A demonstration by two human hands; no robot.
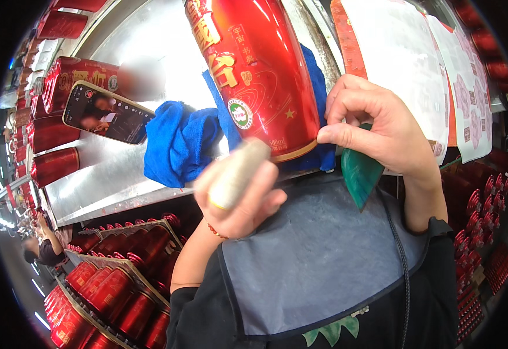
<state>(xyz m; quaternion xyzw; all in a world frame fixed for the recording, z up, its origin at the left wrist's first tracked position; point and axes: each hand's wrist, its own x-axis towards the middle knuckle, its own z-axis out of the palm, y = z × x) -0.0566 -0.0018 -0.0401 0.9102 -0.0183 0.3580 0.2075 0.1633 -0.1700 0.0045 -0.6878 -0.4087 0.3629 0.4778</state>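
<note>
A large shiny red bottle (268,70) with gold lettering lies at a slant, its gold-rimmed base toward me, over a bunched blue cloth (181,142). My right hand (376,119) is closed around a green triangular scraper (361,174) that points down from the palm. Its thumb and forefinger pinch at the base's right edge; anything between the tips is too small to make out. Near the base's left side, my left hand (236,192) is curled and blurred by motion. One of its fingers wears a pale cover, and what it may hold is hidden.
A phone (108,112) leans against red bottles (85,81) on the metal worktable (91,192). Printed decal sheets (390,46) lie at right. Crates of red bottles (105,285) stand lower left, and more bottles (481,209) at right. Another person (50,247) is far left.
</note>
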